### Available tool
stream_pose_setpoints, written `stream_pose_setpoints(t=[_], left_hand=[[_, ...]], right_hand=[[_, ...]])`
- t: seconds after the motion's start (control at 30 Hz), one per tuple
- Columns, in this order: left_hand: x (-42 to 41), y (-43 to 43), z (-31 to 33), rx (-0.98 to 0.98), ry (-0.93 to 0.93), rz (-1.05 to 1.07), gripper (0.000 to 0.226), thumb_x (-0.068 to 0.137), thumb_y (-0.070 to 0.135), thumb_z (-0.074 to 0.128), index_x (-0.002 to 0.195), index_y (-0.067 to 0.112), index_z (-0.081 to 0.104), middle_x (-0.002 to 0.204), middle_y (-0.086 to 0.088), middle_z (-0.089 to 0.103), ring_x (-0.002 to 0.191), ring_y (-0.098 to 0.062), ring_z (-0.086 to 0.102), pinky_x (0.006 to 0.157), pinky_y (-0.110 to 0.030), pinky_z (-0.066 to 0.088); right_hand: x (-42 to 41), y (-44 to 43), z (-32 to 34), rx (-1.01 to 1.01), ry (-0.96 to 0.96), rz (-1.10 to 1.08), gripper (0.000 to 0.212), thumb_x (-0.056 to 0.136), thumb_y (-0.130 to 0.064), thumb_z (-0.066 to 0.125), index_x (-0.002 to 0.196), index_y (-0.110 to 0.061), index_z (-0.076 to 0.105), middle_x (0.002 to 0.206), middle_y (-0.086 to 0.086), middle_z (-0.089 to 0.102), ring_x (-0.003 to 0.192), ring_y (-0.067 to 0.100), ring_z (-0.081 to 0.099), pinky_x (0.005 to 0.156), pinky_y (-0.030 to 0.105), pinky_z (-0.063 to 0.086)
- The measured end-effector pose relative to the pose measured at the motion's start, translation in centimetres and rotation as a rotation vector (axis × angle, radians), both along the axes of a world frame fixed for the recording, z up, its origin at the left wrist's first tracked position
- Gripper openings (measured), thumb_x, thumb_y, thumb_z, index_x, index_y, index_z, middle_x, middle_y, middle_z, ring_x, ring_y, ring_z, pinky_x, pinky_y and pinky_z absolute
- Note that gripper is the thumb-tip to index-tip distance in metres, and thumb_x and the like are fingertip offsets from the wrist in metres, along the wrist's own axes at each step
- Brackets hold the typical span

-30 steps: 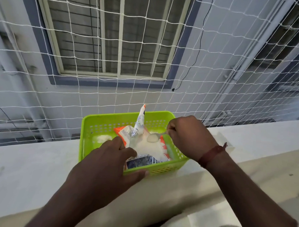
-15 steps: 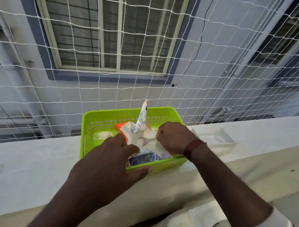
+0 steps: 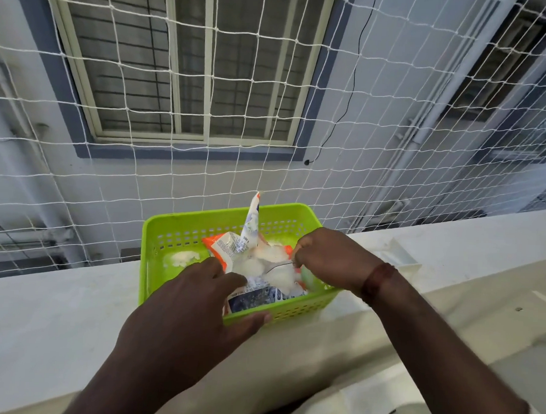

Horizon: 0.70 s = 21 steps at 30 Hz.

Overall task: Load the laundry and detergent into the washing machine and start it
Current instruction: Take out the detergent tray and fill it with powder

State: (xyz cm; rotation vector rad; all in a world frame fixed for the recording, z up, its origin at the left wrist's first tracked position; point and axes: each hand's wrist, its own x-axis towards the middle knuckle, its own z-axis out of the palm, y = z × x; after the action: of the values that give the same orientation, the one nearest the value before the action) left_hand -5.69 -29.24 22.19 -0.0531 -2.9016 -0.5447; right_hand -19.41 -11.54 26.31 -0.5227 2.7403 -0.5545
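Your L hand (image 3: 192,313) clamps the front wall of the green basket (image 3: 158,233), thumb outside and fingers inside on the detergent packet (image 3: 229,245). That steadies both on the ledge (image 3: 42,306) & holds the torn mouth open. Your R hand (image 3: 332,259) pinches a spoon (image 3: 278,266) by the handle, bowl in the powder (image 3: 281,277), prob. scooping a dose. Hands near, not touching. No laundry in view.

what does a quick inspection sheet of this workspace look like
surface: pale ledge, a few dark marks.
job's things: green basket on the ledge; torn detergent packet inside, powder showing; spoon over it.
clutter: powder clump on the basket floor; white tray right of the basket.
hands: left hand holds the packet, thumb on the basket's near wall; right hand pinches the spoon handle.
cables: black cable down the far wall.
surroundings: net, barred window behind.
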Motion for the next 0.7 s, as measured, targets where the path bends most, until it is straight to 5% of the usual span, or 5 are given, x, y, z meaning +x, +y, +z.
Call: stream_pose_setpoints(t=[0.37, 0.5, 0.7], left_hand=[[-0.2, 0.2, 0.0, 0.022, 0.001, -0.017, 0.071, 0.067, 0.09, 0.026, 0.114, 0.046, 0.054, 0.088, 0.023, 0.043, 0.085, -0.003, 0.052, 0.069, -0.026, 0.049], [-0.7, 0.1, -0.1, 0.025, 0.017, -0.028, 0.066, 0.067, 0.089, 0.034, 0.107, 0.044, 0.061, 0.08, 0.023, 0.044, 0.071, -0.003, 0.052, 0.058, -0.025, 0.048], [-1.1, -0.2, 0.1, 0.137, 0.012, -0.071, 0.052, 0.065, 0.079, 0.05, 0.097, 0.04, 0.066, 0.071, 0.024, 0.041, 0.052, -0.002, 0.043, 0.045, -0.024, 0.044]], right_hand=[[1.0, 5.4, 2.0, -0.34, -0.085, -0.179, 0.019, 0.08, -0.011, 0.061, 0.062, -0.014, 0.065, 0.052, -0.004, 0.045, 0.041, 0.003, 0.036, 0.045, 0.02, 0.029], [0.3, 9.3, 3.4, -0.417, -0.101, -0.304, 0.02, 0.085, -0.003, 0.057, 0.067, -0.012, 0.063, 0.048, -0.005, 0.042, 0.034, 0.001, 0.031, 0.035, 0.012, 0.023], [-2.5, 15.3, 3.7, -0.339, -0.036, -0.486, 0.01, 0.088, -0.014, 0.054, 0.083, -0.012, 0.062, 0.055, -0.001, 0.041, 0.041, 0.008, 0.033, 0.04, 0.018, 0.027]])
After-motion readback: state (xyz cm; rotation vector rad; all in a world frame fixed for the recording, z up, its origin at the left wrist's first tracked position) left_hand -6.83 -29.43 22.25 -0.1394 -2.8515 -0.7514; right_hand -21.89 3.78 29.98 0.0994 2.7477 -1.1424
